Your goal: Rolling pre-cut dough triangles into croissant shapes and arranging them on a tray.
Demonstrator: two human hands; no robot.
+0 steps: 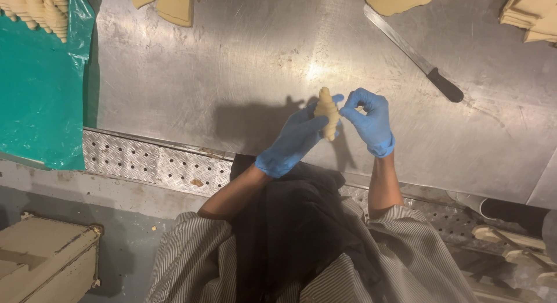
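Note:
A pale rolled croissant of raw dough (pixel 328 112) is held above a steel worktable (pixel 232 71). My left hand (pixel 294 141), in a blue glove, cradles the dough from below and the left. My right hand (pixel 368 120), also in a blue glove, pinches the dough's upper right side with its fingertips. Both forearms are bare and rise from striped sleeves and a dark apron.
A long knife with a black handle (pixel 415 53) lies at the table's back right. Cut dough pieces (pixel 174 4) and dough triangles (pixel 531 15) sit along the far edge. A green plastic sheet (pixel 40 82) with shaped croissants (pixel 40 10) is at left. A beige crate (pixel 43 259) stands on the floor.

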